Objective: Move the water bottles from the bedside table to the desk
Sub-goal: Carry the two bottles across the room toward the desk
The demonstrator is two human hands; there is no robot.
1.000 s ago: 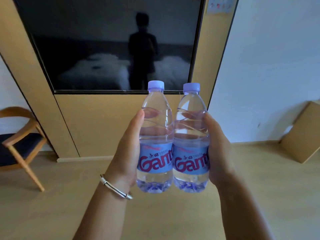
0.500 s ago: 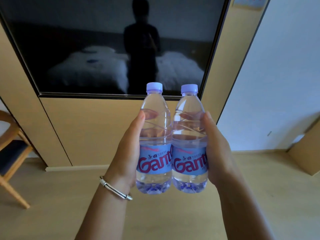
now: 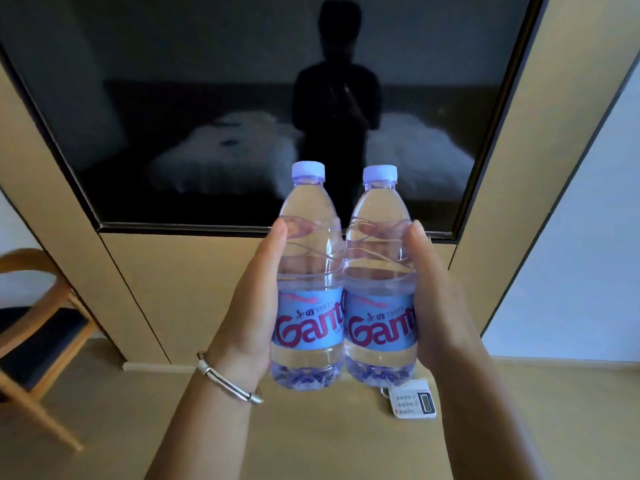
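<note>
- Left water bottle point(image 3: 309, 282): upright, cap on, blue label facing the camera. It is held in the air in front of the dark screen point(image 3: 242, 98), touching the right water bottle point(image 3: 380, 282) along its side.
- Right water bottle: upright, capped, same label, level with the first.
- Left hand point(image 3: 249, 306): grips the outer side of the left water bottle; thumb lies along the near face, fingertips show through the plastic, curled round the far side.
- Right hand point(image 3: 438, 306): grips the outer side of the right water bottle in a mirrored hold, fingers wrapped behind.
- Bracelet point(image 3: 227, 381): silver, on the left wrist.
- White device point(image 3: 414, 400): lies on the tan surface below the screen, just under the right water bottle.
- Wooden chair point(image 3: 38, 334): stands left of the screen.
</note>
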